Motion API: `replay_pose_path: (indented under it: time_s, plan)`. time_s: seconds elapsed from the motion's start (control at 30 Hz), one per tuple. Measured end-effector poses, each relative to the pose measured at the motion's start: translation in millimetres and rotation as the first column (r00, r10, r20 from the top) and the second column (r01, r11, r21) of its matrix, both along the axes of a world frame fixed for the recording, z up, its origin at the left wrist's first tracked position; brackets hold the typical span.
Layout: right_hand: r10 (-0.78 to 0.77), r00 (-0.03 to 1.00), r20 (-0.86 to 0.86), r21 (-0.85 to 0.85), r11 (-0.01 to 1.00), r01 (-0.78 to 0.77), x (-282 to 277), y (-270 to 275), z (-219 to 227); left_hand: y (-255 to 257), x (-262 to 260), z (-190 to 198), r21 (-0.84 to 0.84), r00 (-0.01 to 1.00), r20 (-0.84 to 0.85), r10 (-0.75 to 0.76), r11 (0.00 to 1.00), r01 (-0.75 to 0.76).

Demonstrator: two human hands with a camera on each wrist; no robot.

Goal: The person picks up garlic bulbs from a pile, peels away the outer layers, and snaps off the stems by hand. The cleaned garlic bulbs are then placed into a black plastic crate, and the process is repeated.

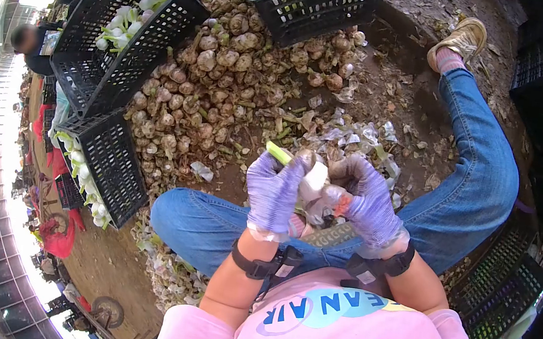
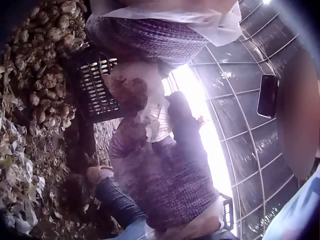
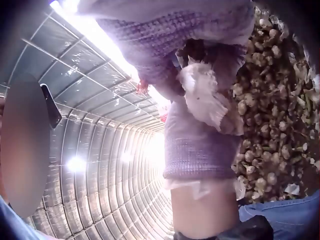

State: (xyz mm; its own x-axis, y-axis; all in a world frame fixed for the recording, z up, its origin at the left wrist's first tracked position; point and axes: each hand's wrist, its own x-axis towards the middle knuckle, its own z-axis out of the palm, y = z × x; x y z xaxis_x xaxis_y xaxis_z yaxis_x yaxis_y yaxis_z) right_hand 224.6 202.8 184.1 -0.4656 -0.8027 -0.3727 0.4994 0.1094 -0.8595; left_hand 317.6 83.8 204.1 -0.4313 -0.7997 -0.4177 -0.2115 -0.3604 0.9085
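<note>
Both hands wear purple knit gloves with dirt-darkened fingertips and meet over the lap. My left hand [image 1: 273, 193] grips a white garlic bulb [image 1: 314, 180], its cut green stem [image 1: 277, 153] poking out above the fingers. From the other side my right hand [image 1: 371, 199] curls its fingers in and pinches the bulb's outer skin with the thumb. A loose flap of pale papery skin [image 3: 202, 95] shows between the hands in the right wrist view. In the left wrist view, glare and the gloves partly hide the bulb.
Unpeeled garlic bulbs [image 1: 223, 62] lie heaped on the ground ahead. Black crates [image 1: 109, 166] holding white garlic stand left and in front [image 1: 324, 13]. Shed skins [image 1: 370, 137] litter the soil between the jeans-clad legs [image 1: 474, 174]. More dark crates [image 1: 496, 299] are at right.
</note>
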Motion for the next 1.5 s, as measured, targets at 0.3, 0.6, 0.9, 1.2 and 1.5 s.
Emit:
replay_pose_path:
  time_s: [0.3, 0.6, 0.9, 1.2, 1.5]
  plan:
    - [-0.114, 0.993, -0.038, -0.004, 0.993, 0.114, 9.4, -0.6, 1.4, 5.2, -4.7, -1.8, -0.108, 0.998, -0.009, 0.066, 0.992, -0.066]
    - [-0.091, 0.996, -0.023, -0.035, 0.995, 0.090, 7.4, 3.0, -0.1, 2.0, -2.8, -9.8, -0.083, 0.996, -0.023, 0.081, 0.993, -0.082]
    - [-0.142, 0.979, -0.146, 0.083, 0.984, 0.156, 21.7, -9.6, -3.0, 20.5, -7.0, -7.2, -0.530, 0.997, -0.034, 0.070, 0.845, -0.077]
    - [-0.216, 0.963, -0.161, 0.096, 0.968, 0.233, 13.9, -8.0, -20.0, 23.0, -4.0, 3.3, -0.365, 0.984, -0.160, 0.080, 0.921, -0.135]
    - [-0.106, 0.993, 0.051, 0.018, 0.994, 0.105, 13.4, -1.5, 21.7, 22.6, -2.9, 5.1, -0.256, 0.966, -0.162, 0.202, 0.937, -0.238]
